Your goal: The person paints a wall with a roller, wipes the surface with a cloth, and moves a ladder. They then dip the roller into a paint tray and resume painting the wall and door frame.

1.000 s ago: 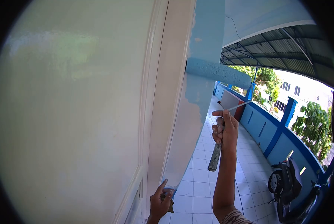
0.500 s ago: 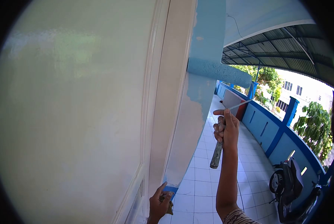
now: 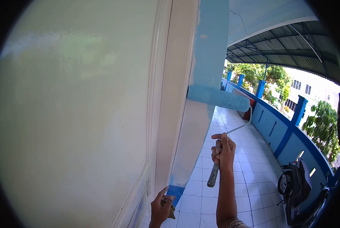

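Observation:
My right hand (image 3: 224, 152) is wrapped around the handle of a paint roller (image 3: 219, 98), its index finger stretched along the frame. The roller's light-blue sleeve lies level against the narrow wall strip (image 3: 189, 133), with its left end close to the door frame (image 3: 175, 76). Above the sleeve the strip is blue; below it most of the surface is pale, with a darker blue band at the bottom. Low in the view, my left hand (image 3: 161, 208) is closed around a small olive-brown item (image 3: 171, 212), mostly hidden by the fingers, while its index finger points up beside the frame.
A large glossy cream door (image 3: 75, 114) fills the left side. White floor tiles (image 3: 215, 190) run back along a blue boundary wall (image 3: 276, 133). A dark motorbike (image 3: 295, 186) is parked at lower right, under a metal roof (image 3: 283, 49).
My right hand has brought the roller down the strip, and fresh blue now covers part of the formerly pale patch. My left hand has hardly moved.

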